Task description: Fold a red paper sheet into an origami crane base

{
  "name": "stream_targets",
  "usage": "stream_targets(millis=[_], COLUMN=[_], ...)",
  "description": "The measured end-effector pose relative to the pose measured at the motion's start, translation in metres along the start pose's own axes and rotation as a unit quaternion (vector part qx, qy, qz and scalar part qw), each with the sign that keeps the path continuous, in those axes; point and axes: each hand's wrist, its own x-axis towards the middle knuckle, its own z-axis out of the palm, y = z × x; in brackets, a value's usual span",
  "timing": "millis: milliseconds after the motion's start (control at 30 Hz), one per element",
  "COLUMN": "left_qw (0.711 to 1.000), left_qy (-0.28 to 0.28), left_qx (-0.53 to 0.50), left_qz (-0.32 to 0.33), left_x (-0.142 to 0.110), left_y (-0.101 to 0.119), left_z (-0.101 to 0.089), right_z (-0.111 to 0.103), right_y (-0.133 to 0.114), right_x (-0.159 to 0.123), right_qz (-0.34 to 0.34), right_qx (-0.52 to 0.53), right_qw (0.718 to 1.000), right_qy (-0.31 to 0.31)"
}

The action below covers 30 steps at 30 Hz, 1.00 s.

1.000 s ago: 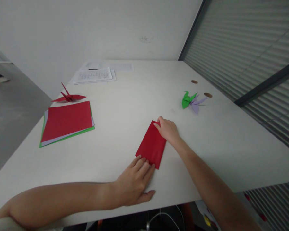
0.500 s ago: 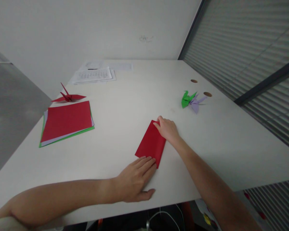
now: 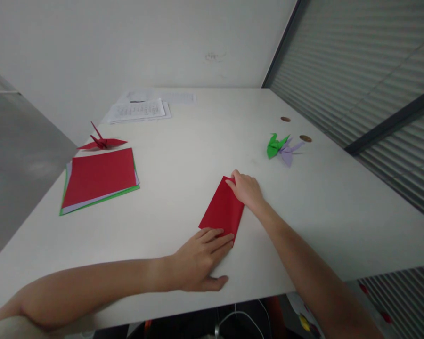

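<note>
A folded red sheet of paper (image 3: 222,206) lies on the white table (image 3: 183,160) in front of me, its long sides slanting away to the upper right. My left hand (image 3: 203,256) rests flat across its near end, fingers stretched out and thumb apart on the tabletop. At the far right corner my right hand (image 3: 246,190) grips the paper, thumb on top and the other fingers curled at the edge. The near edge of the paper is partly hidden under my left fingers.
On the left lies a stack of red, lilac and green paper (image 3: 101,179), with a red paper crane (image 3: 102,142) behind it. Green (image 3: 274,146) and lilac paper cranes (image 3: 287,153) stand on the right. Written sheets (image 3: 137,109) lie at the back by the wall; blinds (image 3: 367,61) run along the right.
My left hand has slid slightly forward and to the right over the near end of the red paper. My right hand has stayed at the far corner.
</note>
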Motion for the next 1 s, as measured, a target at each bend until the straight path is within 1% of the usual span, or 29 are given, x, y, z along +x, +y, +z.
stream_targets(millis=[200, 367, 600, 1000], left_qw=[1.000, 1.000, 1.000, 1.000], left_qy=[-0.009, -0.013, -0.021, -0.013], left_qx=[-0.013, -0.023, -0.022, -0.010], left_qz=[0.013, 0.012, 0.009, 0.014], left_x=[0.0000, -0.0001, -0.0003, -0.0009], left_y=[-0.0019, -0.0020, -0.0017, -0.0025], left_z=[-0.0002, 0.0000, 0.0000, 0.0009], right_z=[0.0001, -0.0007, -0.0004, 0.0004], right_y=[0.0003, 0.0001, 0.0004, -0.0013], right_x=[-0.0002, -0.0004, -0.0007, -0.0022], right_qz=[0.003, 0.011, 0.005, 0.004], right_qx=[0.011, 0.013, 0.017, 0.010], right_qw=[1.000, 1.000, 1.000, 1.000], right_qy=[0.003, 0.001, 0.007, 0.019])
